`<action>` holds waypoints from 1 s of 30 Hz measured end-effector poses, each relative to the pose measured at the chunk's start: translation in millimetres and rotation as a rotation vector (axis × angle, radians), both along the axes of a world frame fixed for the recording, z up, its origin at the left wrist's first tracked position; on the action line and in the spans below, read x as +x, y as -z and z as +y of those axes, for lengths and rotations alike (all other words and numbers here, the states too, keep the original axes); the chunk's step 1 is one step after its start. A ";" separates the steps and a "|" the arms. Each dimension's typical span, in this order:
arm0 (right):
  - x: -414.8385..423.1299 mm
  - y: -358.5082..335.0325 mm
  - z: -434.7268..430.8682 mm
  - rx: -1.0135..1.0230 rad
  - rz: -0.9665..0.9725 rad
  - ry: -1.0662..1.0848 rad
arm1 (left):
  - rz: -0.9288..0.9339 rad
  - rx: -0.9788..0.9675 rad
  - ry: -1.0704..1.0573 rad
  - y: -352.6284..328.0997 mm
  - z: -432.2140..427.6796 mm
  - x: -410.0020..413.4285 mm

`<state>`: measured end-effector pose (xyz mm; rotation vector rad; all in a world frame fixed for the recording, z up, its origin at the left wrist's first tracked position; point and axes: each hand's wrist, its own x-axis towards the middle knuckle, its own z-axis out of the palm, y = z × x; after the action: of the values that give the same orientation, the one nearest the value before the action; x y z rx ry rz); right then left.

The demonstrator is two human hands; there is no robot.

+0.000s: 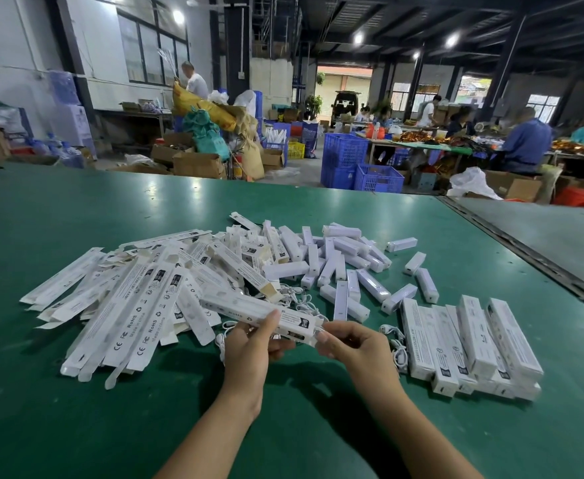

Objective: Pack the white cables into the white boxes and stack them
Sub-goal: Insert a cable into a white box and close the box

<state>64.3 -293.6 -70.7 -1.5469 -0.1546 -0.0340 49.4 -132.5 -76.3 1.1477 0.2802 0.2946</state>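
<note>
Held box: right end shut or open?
Open, it seems: an end flap sticks out from the white box by the right hand, which pinches that end. The left hand grips its middle. Contents: cannot tell.

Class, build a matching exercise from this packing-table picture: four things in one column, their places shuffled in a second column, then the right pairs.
Things
1. flat boxes
2. stacked boxes
3. single box
4. blue crates

Places
A. on the floor beyond the green table
B. gripped by the left hand and the right hand
C. on the table, right of the hands
D. spread on the table, left of the hands

Pairs: 1-D, 2-C, 3-B, 4-A
</note>
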 end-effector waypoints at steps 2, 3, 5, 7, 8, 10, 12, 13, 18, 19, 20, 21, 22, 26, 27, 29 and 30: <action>0.6 2.0 0.3 -0.028 -0.011 -0.004 | 0.000 0.003 -0.002 0.2 0.0 -0.6; 0.7 2.9 0.7 -0.035 -0.013 -0.001 | -0.001 0.005 -0.002 0.1 -0.3 -0.7; 1.5 4.5 1.1 -0.046 -0.009 0.012 | -0.002 0.009 0.000 -0.1 -0.8 -0.9; 2.4 5.9 0.7 -0.071 -0.011 0.024 | -0.006 0.006 0.002 -0.1 -1.1 -0.9; 2.8 6.3 0.1 -0.086 -0.016 0.024 | -0.009 0.005 0.006 -0.3 -1.5 -0.9; 2.8 5.8 -0.4 -0.088 -0.020 0.016 | -0.013 0.002 0.016 -1.2 -2.1 -1.1; 2.1 4.2 -0.6 -0.064 -0.017 0.013 | -0.017 -0.003 0.022 -1.7 -2.4 -1.2; 1.4 3.6 -0.7 -0.050 -0.014 0.012 | -0.019 -0.003 0.025 -1.9 -2.4 -1.3; -3.2 -0.3 -0.5 0.023 0.018 -0.027 | -0.037 -0.014 0.010 -3.5 -1.7 -1.3; -3.7 -0.9 0.2 0.029 0.020 -0.031 | -0.042 -0.018 0.000 -3.6 -1.2 -1.1; -3.9 -1.3 0.7 0.034 0.020 -0.034 | -0.046 -0.025 -0.007 -3.5 -0.5 -1.1; -4.0 -1.6 1.1 0.042 0.018 -0.036 | -0.048 -0.029 -0.009 -3.0 0.0 -1.1; -3.7 -1.5 1.2 0.054 0.016 -0.034 | -0.050 -0.024 -0.003 -2.3 0.3 -1.3; -1.7 0.1 -2.1 0.097 0.032 -0.020 | -0.059 0.028 0.057 1.1 -1.6 -2.3; -1.9 0.1 -2.9 0.111 0.042 -0.022 | -0.065 0.038 0.066 1.5 -2.3 -2.4; -2.5 -1.1 -3.4 0.146 0.067 -0.039 | -0.080 0.051 0.065 1.7 -3.1 -2.9; -2.2 -1.4 -3.1 0.180 0.089 -0.059 | -0.085 0.054 0.053 1.3 -2.7 -2.8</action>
<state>62.1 -296.6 -69.3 -1.3611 -0.1231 0.0665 46.5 -135.2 -77.6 1.1909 0.1677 0.3046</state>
